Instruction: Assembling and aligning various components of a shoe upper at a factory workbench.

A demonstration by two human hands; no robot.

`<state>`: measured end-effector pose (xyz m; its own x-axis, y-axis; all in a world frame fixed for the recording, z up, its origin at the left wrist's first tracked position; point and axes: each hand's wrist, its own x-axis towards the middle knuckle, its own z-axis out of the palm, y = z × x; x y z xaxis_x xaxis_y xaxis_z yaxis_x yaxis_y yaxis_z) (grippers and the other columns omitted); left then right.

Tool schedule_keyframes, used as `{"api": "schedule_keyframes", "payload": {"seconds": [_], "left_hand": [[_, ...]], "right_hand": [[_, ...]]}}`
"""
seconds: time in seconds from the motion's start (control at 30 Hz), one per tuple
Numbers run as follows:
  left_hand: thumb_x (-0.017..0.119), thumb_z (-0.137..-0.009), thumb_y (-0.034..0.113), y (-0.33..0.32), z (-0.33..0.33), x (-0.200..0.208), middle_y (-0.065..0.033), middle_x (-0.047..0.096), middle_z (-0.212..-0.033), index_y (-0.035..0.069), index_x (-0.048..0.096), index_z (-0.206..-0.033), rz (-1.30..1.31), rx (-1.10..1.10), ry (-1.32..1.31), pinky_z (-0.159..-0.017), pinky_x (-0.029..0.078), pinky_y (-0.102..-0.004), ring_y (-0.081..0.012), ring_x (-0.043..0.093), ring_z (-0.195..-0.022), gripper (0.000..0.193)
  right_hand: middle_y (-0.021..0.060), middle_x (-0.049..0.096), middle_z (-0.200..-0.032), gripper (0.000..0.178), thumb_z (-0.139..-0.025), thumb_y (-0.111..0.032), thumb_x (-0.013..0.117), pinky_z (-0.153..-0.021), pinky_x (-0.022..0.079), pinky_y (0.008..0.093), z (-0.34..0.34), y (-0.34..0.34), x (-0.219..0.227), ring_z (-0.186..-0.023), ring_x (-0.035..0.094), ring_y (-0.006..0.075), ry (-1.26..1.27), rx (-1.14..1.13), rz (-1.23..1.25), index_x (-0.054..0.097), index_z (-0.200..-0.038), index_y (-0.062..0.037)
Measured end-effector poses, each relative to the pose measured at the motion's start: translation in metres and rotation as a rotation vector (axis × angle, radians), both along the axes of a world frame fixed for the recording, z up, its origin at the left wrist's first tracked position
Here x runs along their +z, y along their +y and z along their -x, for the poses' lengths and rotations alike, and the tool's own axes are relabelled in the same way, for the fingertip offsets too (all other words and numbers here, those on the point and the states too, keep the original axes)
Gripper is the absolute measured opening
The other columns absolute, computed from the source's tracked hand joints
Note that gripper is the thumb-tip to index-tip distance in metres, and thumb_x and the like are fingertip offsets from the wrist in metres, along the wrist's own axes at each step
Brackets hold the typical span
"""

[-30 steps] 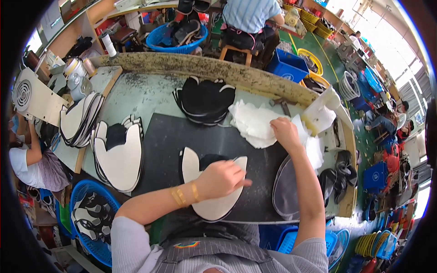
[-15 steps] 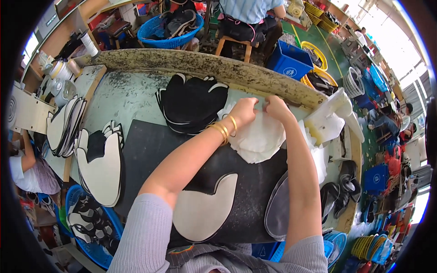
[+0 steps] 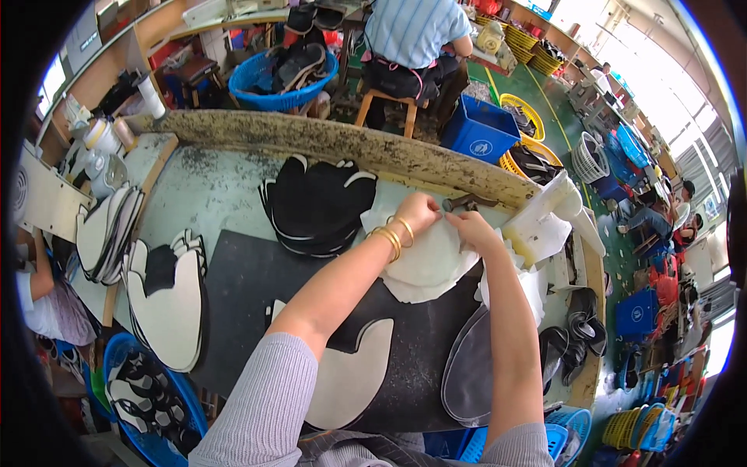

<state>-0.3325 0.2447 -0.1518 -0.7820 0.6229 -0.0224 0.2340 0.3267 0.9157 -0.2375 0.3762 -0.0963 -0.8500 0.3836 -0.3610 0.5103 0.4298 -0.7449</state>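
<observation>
Gold bangles circle the wrist of my left hand [image 3: 419, 213], which is closed in a pinch at the far edge of a stack of thin white sheets [image 3: 424, 268]. Close beside it, my right hand [image 3: 473, 232] pinches at the same edge. The fingertips nearly meet, and the exact grip is partly hidden. On the black mat [image 3: 241, 272] in front of me lies a cream curved shoe-upper piece [image 3: 350, 389], partly under my left forearm. A pile of black upper pieces [image 3: 319, 206] with pale edging sits left of the white sheets.
More cream pieces [image 3: 173, 319] are stacked at left. A dark oval piece [image 3: 468, 370] lies beside my right forearm. A raised worn wooden rim [image 3: 296, 128] bounds the table's far side. A small dark tool [image 3: 471, 201] rests beyond my hands. Crumpled white sheets [image 3: 545, 233] stand at right.
The view has shifted, so the table appears lower. My hands have drawn closer together at the sheets' edge, and the small dark tool beyond them now shows.
</observation>
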Motion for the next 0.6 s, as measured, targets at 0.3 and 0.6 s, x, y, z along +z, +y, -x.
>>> {"api": "schedule_keyframes", "payload": {"seconds": [0.3, 0.6], "left_hand": [[0.066, -0.080, 0.006, -0.061, -0.049, 0.052, -0.0037, 0.066, -0.080, 0.001, 0.067, -0.084, -0.261, -0.162, 0.136, -0.065, 0.047, -0.0251, -0.0118, 0.059, -0.071, 0.006], [0.059, -0.089, 0.006, -0.101, -0.050, 0.041, -0.0062, 0.064, -0.094, 0.001, 0.052, -0.100, -0.400, 0.027, -0.124, -0.074, 0.052, -0.0255, -0.0138, 0.064, -0.086, 0.014]], "right_hand": [[0.0167, 0.066, -0.085, 0.025, -0.085, -0.029, 0.057, -0.068, 0.049, 0.0433, 0.003, 0.001, -0.021, -0.077, 0.063, 0.0341, 0.324, 0.094, -0.384, 0.064, -0.089, -0.0053], [0.0172, 0.066, -0.091, 0.028, -0.085, -0.032, 0.055, -0.075, 0.048, 0.0453, 0.008, -0.054, 0.011, -0.087, 0.061, 0.0378, 0.292, 0.146, -0.450, 0.063, -0.089, -0.0058]]}}
